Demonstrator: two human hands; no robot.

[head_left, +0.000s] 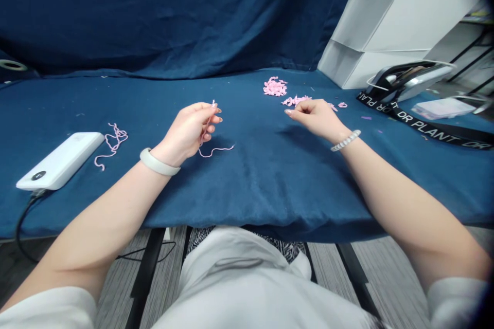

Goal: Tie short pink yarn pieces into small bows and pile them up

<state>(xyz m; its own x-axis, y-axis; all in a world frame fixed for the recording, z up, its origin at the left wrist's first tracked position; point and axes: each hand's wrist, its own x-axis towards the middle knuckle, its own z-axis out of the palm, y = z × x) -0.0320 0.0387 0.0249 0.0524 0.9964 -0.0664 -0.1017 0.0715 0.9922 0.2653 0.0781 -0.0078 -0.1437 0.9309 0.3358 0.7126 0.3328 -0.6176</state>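
Between thumb and index finger, my left hand (195,126) pinches a thin pink yarn (216,150); a short tip stands above the fingertips and the loose tail lies on the blue cloth (247,180). My right hand (314,115) hovers to the right, thumb and fingers closed together; whether something small is between them cannot be made out. Just behind it lies a scatter of small pink pieces (296,100), partly hidden by the hand. Farther back sits a small heap of similar pink pieces (275,86).
A white power bank (62,160) with a black cable lies at left, beside a tangled pink yarn (113,141). At right are a black lettered strap (428,128), a dark device (409,79) and a flat clear box (443,108). White boxes (405,20) stand behind.
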